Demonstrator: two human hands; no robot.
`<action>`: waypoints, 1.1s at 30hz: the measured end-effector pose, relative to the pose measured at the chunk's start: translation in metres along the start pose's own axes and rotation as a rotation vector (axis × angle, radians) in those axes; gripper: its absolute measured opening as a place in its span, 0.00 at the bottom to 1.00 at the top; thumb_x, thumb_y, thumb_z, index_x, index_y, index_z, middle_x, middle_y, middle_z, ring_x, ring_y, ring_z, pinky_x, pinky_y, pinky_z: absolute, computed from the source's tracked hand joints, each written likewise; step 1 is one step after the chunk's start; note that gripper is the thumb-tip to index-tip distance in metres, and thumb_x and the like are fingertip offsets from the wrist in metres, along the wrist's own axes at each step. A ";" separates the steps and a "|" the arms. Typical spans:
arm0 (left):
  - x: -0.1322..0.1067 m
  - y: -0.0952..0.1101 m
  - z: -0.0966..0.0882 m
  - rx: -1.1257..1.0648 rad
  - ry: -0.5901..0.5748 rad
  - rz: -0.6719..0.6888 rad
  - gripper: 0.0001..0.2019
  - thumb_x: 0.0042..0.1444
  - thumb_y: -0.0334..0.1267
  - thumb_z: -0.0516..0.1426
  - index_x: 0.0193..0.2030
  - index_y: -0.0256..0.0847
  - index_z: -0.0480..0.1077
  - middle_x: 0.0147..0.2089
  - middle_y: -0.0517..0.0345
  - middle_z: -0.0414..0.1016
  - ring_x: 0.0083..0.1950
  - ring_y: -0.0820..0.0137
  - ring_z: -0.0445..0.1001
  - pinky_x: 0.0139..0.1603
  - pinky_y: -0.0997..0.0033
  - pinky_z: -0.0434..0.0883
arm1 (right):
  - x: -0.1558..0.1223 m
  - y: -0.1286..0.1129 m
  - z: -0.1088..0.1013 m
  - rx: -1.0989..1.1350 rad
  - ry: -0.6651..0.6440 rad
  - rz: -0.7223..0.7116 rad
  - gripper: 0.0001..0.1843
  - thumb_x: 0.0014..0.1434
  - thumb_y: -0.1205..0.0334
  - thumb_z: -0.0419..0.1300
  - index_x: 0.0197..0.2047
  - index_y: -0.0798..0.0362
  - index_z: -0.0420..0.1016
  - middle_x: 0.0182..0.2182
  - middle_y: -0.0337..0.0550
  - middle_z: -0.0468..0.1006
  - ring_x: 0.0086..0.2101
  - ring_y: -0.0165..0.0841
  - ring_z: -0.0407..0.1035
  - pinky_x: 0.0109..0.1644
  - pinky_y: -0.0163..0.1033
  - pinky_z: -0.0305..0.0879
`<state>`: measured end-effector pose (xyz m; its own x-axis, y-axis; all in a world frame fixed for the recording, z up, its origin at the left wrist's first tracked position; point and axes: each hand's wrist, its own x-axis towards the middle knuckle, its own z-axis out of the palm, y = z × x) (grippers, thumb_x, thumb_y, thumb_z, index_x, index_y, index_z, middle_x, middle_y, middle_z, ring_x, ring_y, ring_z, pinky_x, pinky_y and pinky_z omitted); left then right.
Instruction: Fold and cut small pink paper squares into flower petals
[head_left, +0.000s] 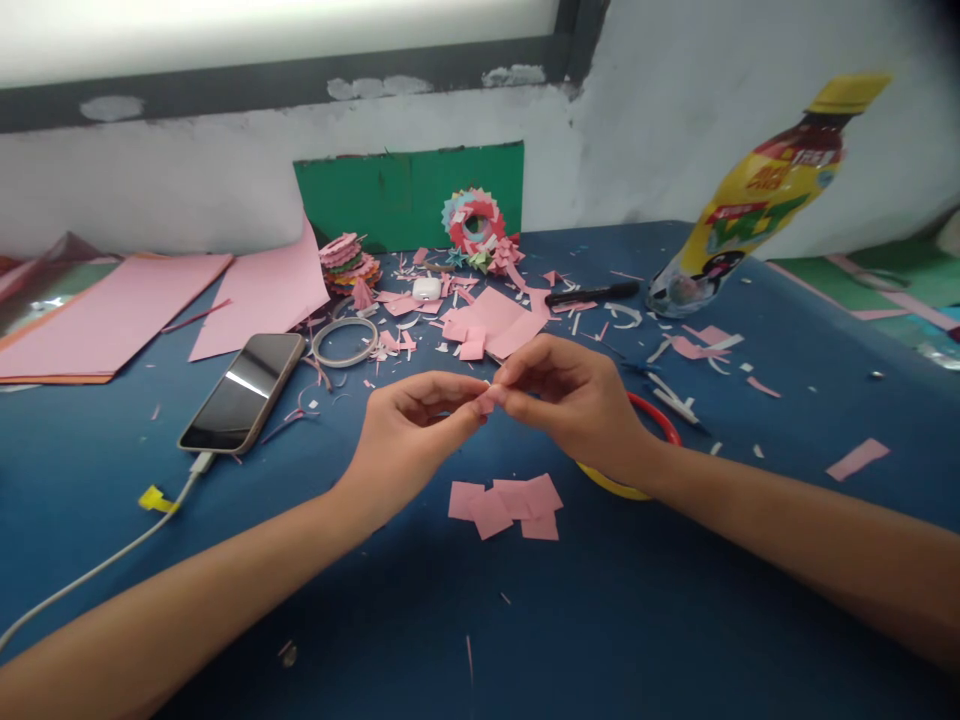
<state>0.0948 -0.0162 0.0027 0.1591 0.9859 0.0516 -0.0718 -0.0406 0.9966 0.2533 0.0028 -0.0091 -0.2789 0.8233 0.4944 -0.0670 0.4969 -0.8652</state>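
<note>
My left hand [409,430] and my right hand [570,400] meet above the blue table [675,600], fingertips pinched together on a small pink paper piece [487,403]. Most of that piece is hidden by the fingers. Just below the hands lie several small pink paper squares [506,505] in a loose pile. Under my right wrist sits a pair of scissors with red and yellow handles [637,470], partly covered by the hand.
A phone [244,392] on a white cable lies at the left, a tape ring [345,341] beside it. Pink sheets [112,315], paper scraps, a black marker [592,294], a white earbud case [427,289], a paper wreath [474,222] and a yellow bottle [757,195] fill the back.
</note>
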 end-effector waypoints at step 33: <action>-0.002 -0.001 0.000 -0.021 0.070 0.013 0.07 0.42 0.35 0.65 0.30 0.39 0.75 0.30 0.59 0.78 0.29 0.73 0.74 0.33 0.76 0.73 | 0.000 -0.004 0.002 0.123 0.036 0.136 0.07 0.50 0.65 0.63 0.30 0.52 0.66 0.27 0.35 0.71 0.28 0.25 0.68 0.33 0.31 0.68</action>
<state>0.0948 -0.0178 0.0017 0.0886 0.9943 0.0590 -0.0941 -0.0506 0.9943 0.2512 0.0001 -0.0060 -0.2592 0.8909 0.3731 -0.1486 0.3449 -0.9268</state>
